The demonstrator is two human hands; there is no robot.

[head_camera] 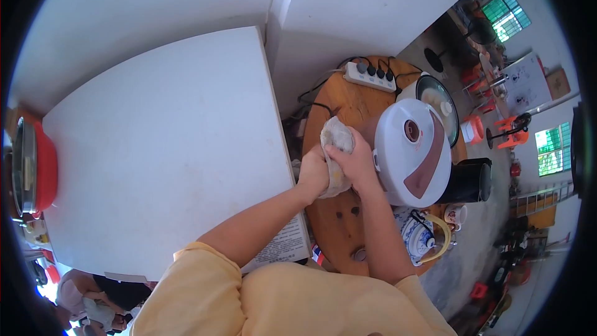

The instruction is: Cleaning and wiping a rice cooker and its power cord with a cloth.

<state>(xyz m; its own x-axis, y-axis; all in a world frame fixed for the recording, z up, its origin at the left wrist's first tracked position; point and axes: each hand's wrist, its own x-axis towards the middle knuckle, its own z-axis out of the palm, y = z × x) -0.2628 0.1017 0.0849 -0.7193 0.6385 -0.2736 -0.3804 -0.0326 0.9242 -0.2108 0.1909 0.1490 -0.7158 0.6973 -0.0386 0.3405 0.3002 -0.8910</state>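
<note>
Both of my hands grip a damp-looking, pale grey cloth (339, 135) bunched up over the near side of a round wooden table (345, 102). My left hand (313, 171) is closed around its left side. On the right side, my right hand (355, 158) presses the cloth with the thumb across it. Just right of the hands stands a white rice cooker (396, 168) with a closed lid and a brownish handle strip. To the left lies the broad white top of a cabinet or freezer (172, 149), with a printed sheet at its near right corner.
On the table are a power strip (371, 77) with plugs and cords, a glass-lidded pot (438, 107), a black container (466, 181), a blue-and-white teapot (417, 240) and a mug (454, 214). A red basin (44, 168) stands far left; a person (93, 296) is at lower left.
</note>
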